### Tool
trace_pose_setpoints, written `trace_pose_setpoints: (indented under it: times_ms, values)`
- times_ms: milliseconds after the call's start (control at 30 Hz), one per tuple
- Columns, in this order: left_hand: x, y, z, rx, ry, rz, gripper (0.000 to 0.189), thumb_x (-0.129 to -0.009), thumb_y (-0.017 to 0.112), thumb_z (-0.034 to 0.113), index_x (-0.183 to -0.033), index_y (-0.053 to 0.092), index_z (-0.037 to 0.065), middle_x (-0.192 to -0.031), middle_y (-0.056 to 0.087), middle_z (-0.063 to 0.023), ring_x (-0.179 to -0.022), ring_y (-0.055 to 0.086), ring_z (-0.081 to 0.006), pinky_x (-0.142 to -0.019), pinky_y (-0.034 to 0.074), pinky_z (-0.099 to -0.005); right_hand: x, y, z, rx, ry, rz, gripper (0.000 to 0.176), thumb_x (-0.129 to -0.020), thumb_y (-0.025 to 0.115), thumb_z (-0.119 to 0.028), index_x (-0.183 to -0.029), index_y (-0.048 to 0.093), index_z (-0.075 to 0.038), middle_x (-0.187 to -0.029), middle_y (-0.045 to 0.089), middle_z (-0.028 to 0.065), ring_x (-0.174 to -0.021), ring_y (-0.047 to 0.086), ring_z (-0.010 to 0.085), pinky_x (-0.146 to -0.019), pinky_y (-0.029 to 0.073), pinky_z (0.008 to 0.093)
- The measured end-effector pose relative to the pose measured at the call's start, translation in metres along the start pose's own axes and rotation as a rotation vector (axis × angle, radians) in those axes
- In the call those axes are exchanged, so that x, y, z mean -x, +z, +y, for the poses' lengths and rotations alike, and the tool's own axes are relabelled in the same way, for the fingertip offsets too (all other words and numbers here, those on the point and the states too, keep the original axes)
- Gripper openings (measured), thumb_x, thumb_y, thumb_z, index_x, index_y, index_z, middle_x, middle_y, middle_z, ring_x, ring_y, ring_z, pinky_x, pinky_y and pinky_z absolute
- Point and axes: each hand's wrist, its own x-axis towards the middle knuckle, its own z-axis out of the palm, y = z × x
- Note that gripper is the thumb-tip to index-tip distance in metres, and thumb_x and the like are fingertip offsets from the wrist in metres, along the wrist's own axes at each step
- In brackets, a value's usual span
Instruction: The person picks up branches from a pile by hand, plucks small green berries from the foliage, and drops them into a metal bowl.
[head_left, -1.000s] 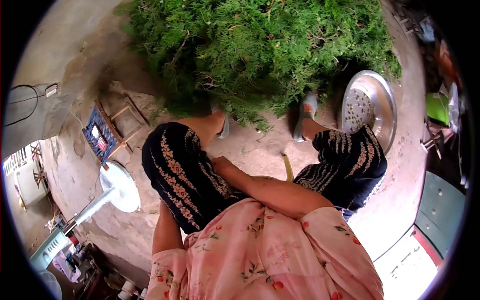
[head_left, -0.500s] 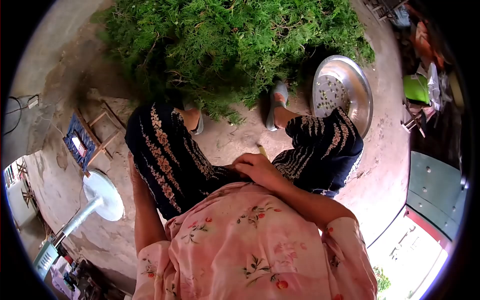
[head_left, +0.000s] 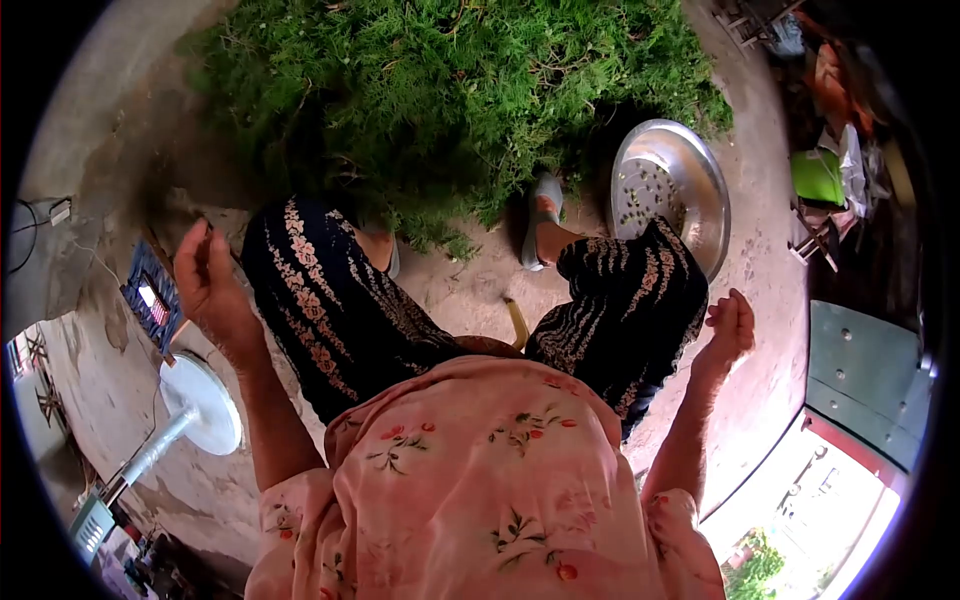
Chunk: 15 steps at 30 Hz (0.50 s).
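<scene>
Greenery (head_left: 450, 90) half-hides sandal (head_left: 394, 262); left hand (head_left: 210, 285), right hand (head_left: 728, 328) empty.

Bare floor (head_left: 470, 290) lies open; branch heap (head_left: 450, 100) blocks ahead.

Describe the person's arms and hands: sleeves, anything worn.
The left hand and right hand are bare: no gloves, and no watch or bracelet shows at the wrists. The forearms are uncovered. Short, loose sleeves of a pink top printed with small red flowers and green leaves end near the elbows.
</scene>
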Motion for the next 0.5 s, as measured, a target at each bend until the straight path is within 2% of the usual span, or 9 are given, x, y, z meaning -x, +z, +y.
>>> trace_pose_setpoints:
  times_ms: [67, 100, 133, 200, 267, 300, 333, 400, 500]
  values:
    - [0.008, 0.017, 0.04, 0.277, 0.065, -0.087, 0.018, -0.084, 0.056, 0.006, -0.101, 0.059, 0.0, -0.093, 0.061, -0.0071, -0.082, 0.057, -0.0133, -0.075, 0.046, -0.0242, -0.011, -0.005, 0.038, -0.101, 0.239, -0.058, 0.019, -0.087, 0.05, -0.009, -0.1, 0.06, 0.0, -0.081, 0.06, 0.0055, -0.07, 0.054, 0.0115, -0.063, 0.046, 0.0246]
    - [0.017, 0.028, 0.051, 0.424, -0.028, -0.213, 0.017, -0.083, 0.057, 0.007, -0.099, 0.06, 0.002, -0.093, 0.061, -0.0069, -0.082, 0.057, -0.0133, -0.075, 0.046, -0.0246, -0.013, -0.009, 0.06, 0.029, 0.102, -0.214, 0.024, -0.088, 0.047, -0.01, -0.105, 0.058, 0.0, -0.088, 0.062, 0.0072, -0.077, 0.057, 0.0149, -0.069, 0.048, 0.0274]
    - [0.026, 0.041, 0.06, 0.57, -0.12, -0.339, 0.016, -0.082, 0.059, 0.009, -0.097, 0.061, 0.003, -0.092, 0.061, -0.0067, -0.081, 0.058, -0.0132, -0.074, 0.046, -0.0251, -0.009, -0.011, 0.08, -0.343, 0.289, -0.358, 0.03, -0.088, 0.045, -0.016, -0.11, 0.055, 0.003, -0.097, 0.062, 0.0094, -0.085, 0.059, 0.017, -0.075, 0.048, 0.0293]
    - [0.061, 0.083, 0.063, 0.835, -0.431, -0.608, 0.018, -0.079, 0.059, 0.005, -0.097, 0.058, 0.004, -0.097, 0.059, -0.0064, -0.088, 0.057, -0.0143, -0.076, 0.048, -0.0276, -0.003, 0.006, 0.081, -0.415, 0.493, -0.483, 0.037, -0.089, 0.044, -0.024, -0.111, 0.053, 0.004, -0.102, 0.061, 0.0112, -0.088, 0.059, 0.0164, -0.078, 0.048, 0.0293]
    - [0.115, 0.138, 0.048, 0.487, -0.46, -0.917, 0.036, -0.069, 0.058, 0.002, -0.105, 0.054, 0.004, -0.098, 0.057, -0.0069, -0.088, 0.055, -0.0155, -0.075, 0.046, -0.0292, 0.004, 0.028, 0.071, -0.407, 0.476, -0.577, 0.038, -0.089, 0.043, -0.024, -0.111, 0.053, 0.004, -0.102, 0.061, 0.0113, -0.088, 0.059, 0.0164, -0.078, 0.048, 0.0293]
    - [0.142, 0.147, 0.063, 0.529, -0.511, -1.036, 0.044, -0.068, 0.06, 0.002, -0.112, 0.052, 0.004, -0.097, 0.056, -0.0076, -0.084, 0.054, -0.0151, -0.073, 0.045, -0.0272, 0.006, 0.034, 0.066, -0.394, 0.457, -0.593, 0.038, -0.089, 0.043, -0.024, -0.111, 0.053, 0.004, -0.102, 0.061, 0.0113, -0.088, 0.059, 0.0164, -0.078, 0.048, 0.0293]
    - [0.18, 0.17, 0.042, 0.596, -0.587, -1.196, 0.049, -0.067, 0.061, 0.002, -0.115, 0.05, 0.003, -0.096, 0.057, -0.0088, -0.082, 0.055, -0.0163, -0.072, 0.046, -0.0264, 0.009, 0.036, 0.061, -0.382, 0.437, -0.604, 0.038, -0.089, 0.043, -0.024, -0.111, 0.053, 0.004, -0.102, 0.061, 0.0113, -0.088, 0.059, 0.0164, -0.078, 0.048, 0.0294]
    - [0.198, 0.174, 0.049, 0.544, -0.876, -1.441, 0.047, -0.07, 0.06, 0.003, -0.115, 0.049, 0.001, -0.093, 0.059, -0.0104, -0.078, 0.056, -0.0178, -0.068, 0.046, -0.0272, 0.016, 0.042, 0.05, -0.364, 0.397, -0.615, 0.038, -0.089, 0.043, -0.025, -0.111, 0.053, 0.005, -0.102, 0.061, 0.0114, -0.088, 0.059, 0.0164, -0.078, 0.048, 0.0294]
    - [0.235, 0.185, 0.035, 0.769, -0.978, -1.293, 0.035, -0.071, 0.059, 0.004, -0.106, 0.055, -0.002, -0.088, 0.061, -0.0102, -0.072, 0.055, -0.0172, -0.064, 0.045, -0.0273, 0.029, 0.033, 0.042, -0.34, 0.36, -0.602, 0.038, -0.089, 0.043, -0.025, -0.111, 0.053, 0.005, -0.102, 0.061, 0.0114, -0.088, 0.059, 0.0165, -0.078, 0.048, 0.0295]
